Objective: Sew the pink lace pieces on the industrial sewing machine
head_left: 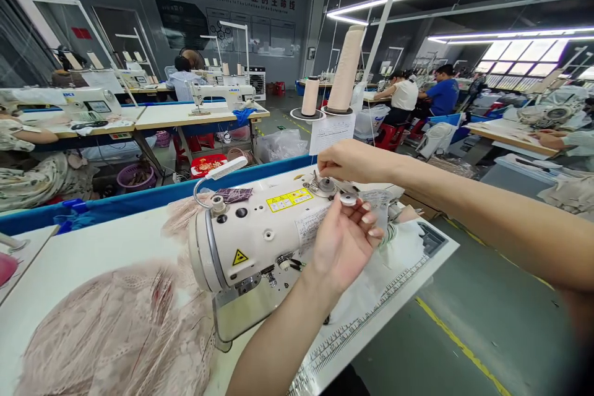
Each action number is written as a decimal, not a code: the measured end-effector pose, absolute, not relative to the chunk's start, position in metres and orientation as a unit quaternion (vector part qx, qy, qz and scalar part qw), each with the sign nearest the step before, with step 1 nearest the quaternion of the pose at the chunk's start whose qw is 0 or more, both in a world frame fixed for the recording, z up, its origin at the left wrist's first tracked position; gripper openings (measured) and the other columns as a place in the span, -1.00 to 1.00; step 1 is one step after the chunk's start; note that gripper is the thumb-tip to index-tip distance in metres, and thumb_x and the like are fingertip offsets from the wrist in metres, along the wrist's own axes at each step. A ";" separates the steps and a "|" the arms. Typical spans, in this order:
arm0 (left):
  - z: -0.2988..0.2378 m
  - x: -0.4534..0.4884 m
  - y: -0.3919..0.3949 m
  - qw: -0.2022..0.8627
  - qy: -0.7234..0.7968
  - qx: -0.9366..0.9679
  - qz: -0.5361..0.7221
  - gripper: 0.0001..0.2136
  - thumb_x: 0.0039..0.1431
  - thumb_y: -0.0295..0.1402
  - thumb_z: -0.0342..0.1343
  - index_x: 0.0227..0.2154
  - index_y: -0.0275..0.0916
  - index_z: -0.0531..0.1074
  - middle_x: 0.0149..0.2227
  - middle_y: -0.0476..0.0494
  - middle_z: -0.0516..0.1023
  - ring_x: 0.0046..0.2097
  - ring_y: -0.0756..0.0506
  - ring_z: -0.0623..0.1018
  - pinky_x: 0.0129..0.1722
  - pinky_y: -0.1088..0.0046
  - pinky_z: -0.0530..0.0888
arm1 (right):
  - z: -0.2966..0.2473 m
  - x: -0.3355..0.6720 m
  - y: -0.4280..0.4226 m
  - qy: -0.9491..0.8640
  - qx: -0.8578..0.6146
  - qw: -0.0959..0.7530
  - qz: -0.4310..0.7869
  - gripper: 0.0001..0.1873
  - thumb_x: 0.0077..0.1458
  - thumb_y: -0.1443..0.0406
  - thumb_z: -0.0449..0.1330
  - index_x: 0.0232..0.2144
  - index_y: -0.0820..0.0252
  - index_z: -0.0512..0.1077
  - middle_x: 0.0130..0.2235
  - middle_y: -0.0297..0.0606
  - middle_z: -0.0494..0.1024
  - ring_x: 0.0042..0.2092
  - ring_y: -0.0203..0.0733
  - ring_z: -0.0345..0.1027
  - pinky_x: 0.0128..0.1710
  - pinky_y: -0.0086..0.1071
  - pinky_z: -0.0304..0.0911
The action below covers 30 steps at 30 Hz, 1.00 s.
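Observation:
My left hand [342,242] is palm up over the sewing machine [260,238], its thumb and curled fingers around a small metal bobbin [349,199]. Just behind it, my right hand [349,161] reaches in from the right, fingers pinched together above a grey disc-shaped part [327,185] on top of the machine. What those fingertips hold, if anything, is too small to make out. A cone of pale pink thread [346,71] and a smaller spool [310,96] stand on holders behind my hands.
Pale pink lace fabric [111,334] lies heaped at the left of the white table. A printed ruler strip [371,312] runs along its front edge. A lamp [227,168] stands on the machine head. A blue cloth trough [139,201] borders the far side; people work at machines beyond.

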<state>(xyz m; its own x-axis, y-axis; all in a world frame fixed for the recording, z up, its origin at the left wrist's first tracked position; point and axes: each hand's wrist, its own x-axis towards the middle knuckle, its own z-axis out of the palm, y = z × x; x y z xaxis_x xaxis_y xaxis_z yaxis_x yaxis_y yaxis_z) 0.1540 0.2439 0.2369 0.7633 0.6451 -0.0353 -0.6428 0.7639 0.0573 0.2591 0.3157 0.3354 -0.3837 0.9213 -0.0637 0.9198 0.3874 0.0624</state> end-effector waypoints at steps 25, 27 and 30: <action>0.235 0.124 0.204 0.917 0.084 0.000 0.389 -0.66 0.47 -0.25 -0.11 -0.36 -0.37 0.39 -0.35 -0.06 0.32 -0.48 0.10 0.28 -0.52 0.60 0.32 | 0.297 0.285 0.313 0.859 0.489 -0.023 0.151 -0.58 0.06 0.58 0.03 -0.21 0.15 0.58 -0.10 -0.27 0.63 -0.01 -0.16 0.44 -0.31 -0.40 0.11; 0.236 0.122 0.205 0.917 0.082 0.001 0.390 -0.65 0.47 -0.26 -0.12 -0.36 -0.38 0.39 -0.36 -0.06 0.32 -0.49 0.10 0.28 -0.53 0.60 0.31 | 0.294 0.289 0.309 0.848 0.503 -0.038 0.163 -0.61 0.05 0.57 0.03 -0.26 0.16 0.57 -0.13 -0.26 0.64 -0.04 -0.15 0.45 -0.31 -0.39 0.13; 0.236 0.121 0.207 0.916 0.085 -0.002 0.393 -0.63 0.48 -0.24 -0.14 -0.36 -0.38 0.39 -0.36 -0.06 0.32 -0.49 0.10 0.29 -0.53 0.61 0.31 | 0.292 0.295 0.300 0.836 0.521 -0.071 0.153 -0.61 0.07 0.55 0.02 -0.24 0.15 0.58 -0.09 -0.27 0.64 -0.04 -0.15 0.48 -0.26 -0.38 0.21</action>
